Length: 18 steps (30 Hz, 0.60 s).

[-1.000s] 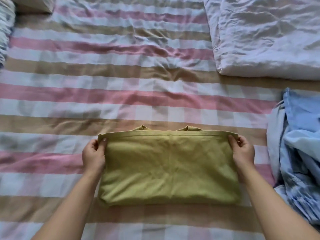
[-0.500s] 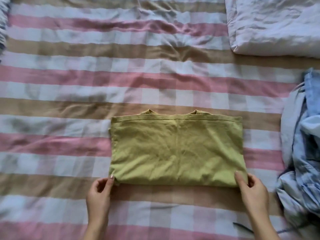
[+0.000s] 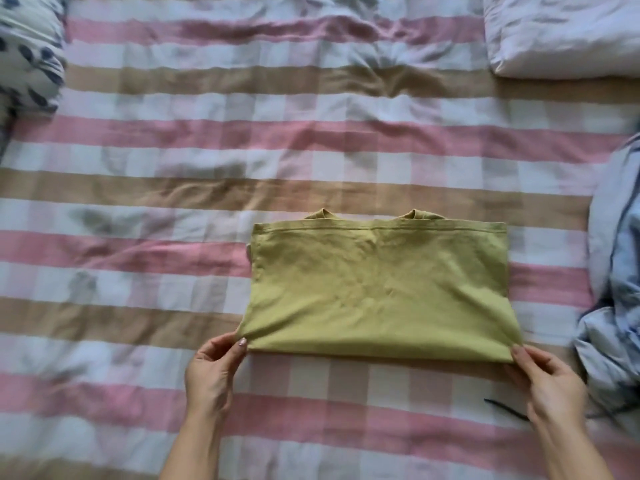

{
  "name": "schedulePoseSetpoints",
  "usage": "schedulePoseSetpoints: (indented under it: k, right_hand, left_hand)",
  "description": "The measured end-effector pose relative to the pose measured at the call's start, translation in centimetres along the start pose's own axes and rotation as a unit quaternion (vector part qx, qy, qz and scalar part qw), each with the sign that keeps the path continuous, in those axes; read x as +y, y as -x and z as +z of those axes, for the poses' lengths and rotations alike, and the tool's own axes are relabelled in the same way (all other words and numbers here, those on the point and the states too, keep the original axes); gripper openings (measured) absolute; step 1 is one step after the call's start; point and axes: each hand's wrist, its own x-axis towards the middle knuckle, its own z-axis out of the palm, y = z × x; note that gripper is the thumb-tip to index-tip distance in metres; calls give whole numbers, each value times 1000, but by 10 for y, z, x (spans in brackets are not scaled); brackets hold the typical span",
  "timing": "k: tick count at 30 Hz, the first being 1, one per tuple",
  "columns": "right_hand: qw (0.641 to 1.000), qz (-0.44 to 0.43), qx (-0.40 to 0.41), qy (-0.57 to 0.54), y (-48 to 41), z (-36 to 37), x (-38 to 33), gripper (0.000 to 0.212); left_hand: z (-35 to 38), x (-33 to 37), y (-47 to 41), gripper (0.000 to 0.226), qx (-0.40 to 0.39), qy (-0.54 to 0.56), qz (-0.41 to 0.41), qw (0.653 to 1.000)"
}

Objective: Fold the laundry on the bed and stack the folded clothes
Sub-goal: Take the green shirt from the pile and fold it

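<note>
a: what's over at the far left?
b: a pillow with dark blue leaf prints (image 3: 27, 53), bunched at the edge of the bed. the bed sheet (image 3: 173, 150) is rumpled, checked in pink, tan and white bands.
a: and the hands?
b: the left hand (image 3: 211, 372) is at the near left corner of the olive-green shirt (image 3: 381, 292). its thumb tip is on the cloth and the other fingers are curled by the edge, so it pinches that corner.
a: where does the shirt lie?
b: flat on the sheet, a bit right of the middle, folded into a rectangle. a stitched hem runs along the far edge, with two bits of collar peeping out behind it. the fold is the near edge.
a: the other side?
b: the right hand (image 3: 547, 382) pinches the near right corner the same way, thumb on top. beside it a thin dark strand (image 3: 505, 408) lies on the sheet. i can't tell what it is.
a: further right?
b: a white pillow (image 3: 561, 36) in the far right corner, and a heap of pale blue clothes (image 3: 616, 271) at the right edge, near the shirt but apart from it.
</note>
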Motion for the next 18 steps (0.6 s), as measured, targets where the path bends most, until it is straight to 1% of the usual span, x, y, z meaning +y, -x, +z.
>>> schedulePoseSetpoints:
  k: [4,5,6,7,8,9,10,11,12,13,15,18]
  right_hand:
    - [997,17,15,68,13,-19,30,19]
    - [996,5,20,91,17,-21,35,16]
    - [990,-21,25,135,21,-22,37,11]
    - [979,-67,36,190,24,-21,37,10]
    - [960,-128,41,247,28,-19,35,17]
    - [937,-193,43,287,31,-16,31,22]
    - [916,-248,41,311,35,-12,27,25]
    - [899,-293,32,324,39,-6,23,25]
    - [888,-320,24,329,42,0,19,25]
    - [884,-331,20,329,44,4,17,24]
    - [893,-315,31,319,41,8,16,25]
    - [921,-228,69,309,33,2,25,30]
  left_hand:
    - [-25,-16,16,27,9,-119,1,993]
    - [-26,-19,21,25,17,-163,16,986]
    - [-23,-20,27,26,35,-219,52,974]
    - [-15,-19,33,32,56,-290,107,949]
    - [-4,-17,39,36,75,-359,177,914]
    - [12,-15,47,36,79,-401,254,877]
    - [32,-13,57,32,56,-414,317,852]
    - [54,-11,67,28,14,-408,359,839]
    - [80,-10,78,26,-38,-391,381,837]
    - [106,-11,88,25,-91,-369,384,842]
    - [159,-17,106,26,-179,-354,365,843]
    - [226,-35,122,23,-259,-385,337,819]
